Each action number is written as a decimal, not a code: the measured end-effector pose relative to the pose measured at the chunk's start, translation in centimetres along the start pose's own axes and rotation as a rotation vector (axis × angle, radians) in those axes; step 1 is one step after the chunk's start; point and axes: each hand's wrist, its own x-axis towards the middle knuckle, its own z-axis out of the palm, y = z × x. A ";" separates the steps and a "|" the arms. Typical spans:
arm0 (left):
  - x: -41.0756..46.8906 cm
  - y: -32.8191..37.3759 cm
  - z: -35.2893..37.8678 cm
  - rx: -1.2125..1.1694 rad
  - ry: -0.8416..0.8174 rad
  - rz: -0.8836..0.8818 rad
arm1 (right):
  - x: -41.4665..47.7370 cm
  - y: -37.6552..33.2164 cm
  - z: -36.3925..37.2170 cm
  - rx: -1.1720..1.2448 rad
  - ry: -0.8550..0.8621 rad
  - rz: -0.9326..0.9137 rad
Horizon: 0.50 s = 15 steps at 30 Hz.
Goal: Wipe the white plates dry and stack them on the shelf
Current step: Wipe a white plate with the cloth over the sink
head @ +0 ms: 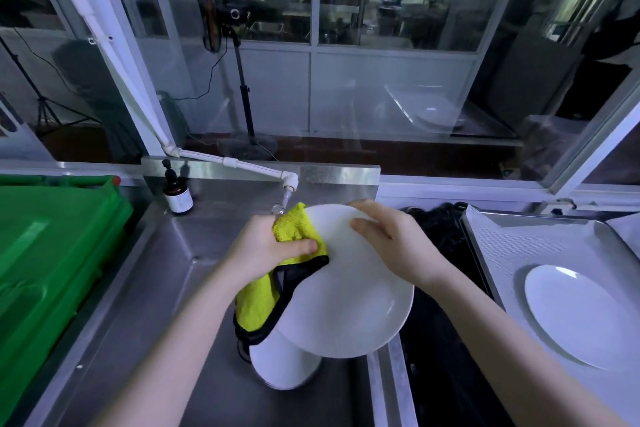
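1. Far left of our left hand point(266, 248) sits a green crate point(52, 236), no part of the job. A brown bottle point(178, 198) and a white tap point(288, 189) stand just beyond that hand.
2. Our left hand is curled round the yellow cloth point(294, 229), thumb pinning it. The cloth is pressed to the near-left edge of the held plate point(349, 295), and its loose end hangs down beneath.
3. Between our hands the held plate is tilted and lifted over the sink point(166, 288). We judge the wipe is mid-way; we cannot tell if the plate is still wet.
4. Our right hand point(388, 243) clamps the plate's far rim, thumb on the face and fingers over the edge.
5. Below both hands a stack of white plates point(284, 367) stands in the sink, count unclear. We judge these still wait for wiping.
6. Right of our right hand, past a dark gap, lies a metal tray point(491, 253) with one finished plate point(581, 315) flat on it, alone. We take that as the shelf: one down, one in hand, the stack left.
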 end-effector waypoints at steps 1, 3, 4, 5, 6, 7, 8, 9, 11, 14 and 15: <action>-0.7 -0.5 0.3 -0.117 0.081 -0.062 | 0.2 0.2 -0.3 0.060 0.057 0.020; -2.1 -1.4 1.2 -0.306 0.262 -0.192 | 0.3 0.6 -0.7 0.200 0.184 0.055; -2.5 -1.7 1.5 -0.337 0.314 -0.226 | 0.4 0.6 -0.6 0.255 0.216 0.070; -2.7 -1.8 1.6 -0.348 0.323 -0.236 | 0.4 0.6 -0.6 0.283 0.223 0.074; -2.6 -1.7 1.4 -0.355 0.298 -0.229 | 0.4 0.6 -0.5 0.280 0.212 0.062; -2.4 -1.5 1.1 -0.346 0.254 -0.211 | 0.3 0.6 -0.5 0.255 0.187 0.039; -2.1 -1.2 0.6 -0.316 0.206 -0.185 | 0.4 0.4 -0.6 0.221 0.153 0.024; -1.7 -0.8 0.0 -0.266 0.158 -0.152 | 0.5 0.2 -0.5 0.174 0.113 0.015; -0.9 -0.2 -0.8 -0.127 0.046 -0.061 | 0.7 -0.2 0.1 0.042 0.009 -0.019; -0.2 0.7 -0.9 0.008 -0.096 0.037 | 0.6 -0.6 1.6 -0.053 -0.103 -0.058; -0.2 0.6 -0.9 -0.009 -0.077 0.035 | 0.5 -0.6 1.8 -0.044 -0.089 -0.061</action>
